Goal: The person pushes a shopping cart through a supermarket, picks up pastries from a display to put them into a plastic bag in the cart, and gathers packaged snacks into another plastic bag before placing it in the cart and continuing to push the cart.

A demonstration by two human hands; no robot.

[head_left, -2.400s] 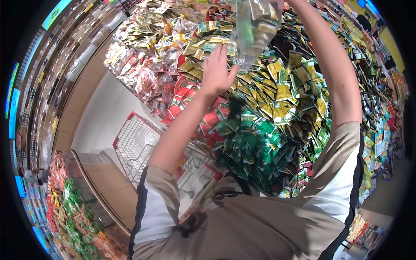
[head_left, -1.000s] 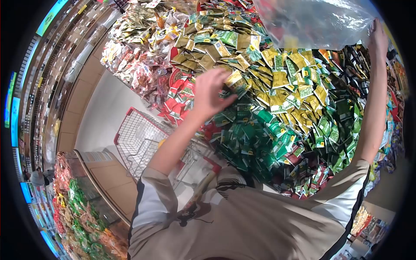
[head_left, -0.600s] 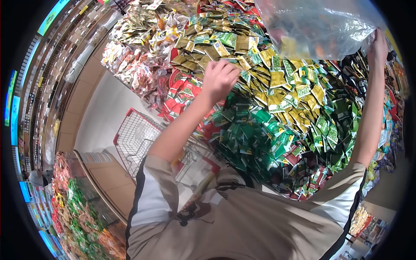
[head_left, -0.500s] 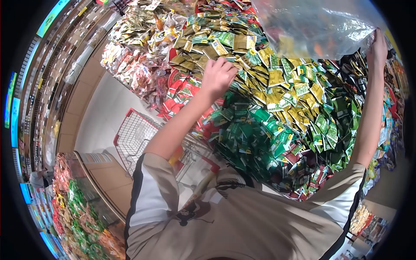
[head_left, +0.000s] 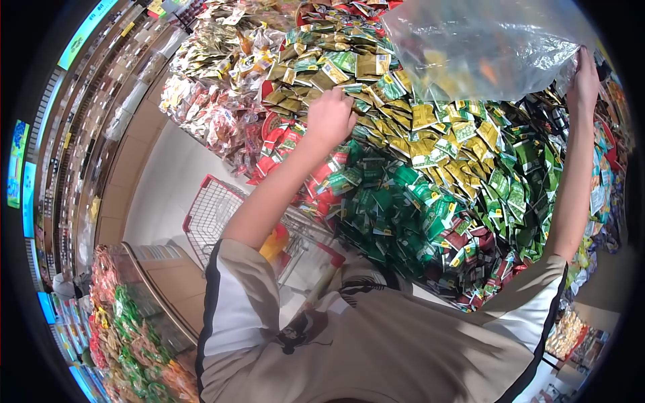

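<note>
My right hand (head_left: 583, 88) grips the lower right corner of a large clear plastic bag (head_left: 480, 57), raised over the far right part of the heap. Blurred colours show through the film. My left hand (head_left: 330, 117) is closed, knuckles up, over gold snack packets (head_left: 376, 65) near the middle of the heap. Its fingertips are hidden, so I cannot tell what is between them. Red packets (head_left: 275, 151) lie just left of that wrist, and green packets (head_left: 383, 201) are piled nearer to me.
A shopping cart (head_left: 211, 211) stands on the floor to my left, with something yellow and red (head_left: 274, 243) in it. White-wrapped packets (head_left: 201, 101) fill the far left of the heap. Another bin of wrapped sweets (head_left: 131, 329) is at lower left, and shelves (head_left: 87, 141) run behind.
My left hand has shifted slightly left and its fingers have curled in more. The bag hangs a little lower and further left, still in my right hand.
</note>
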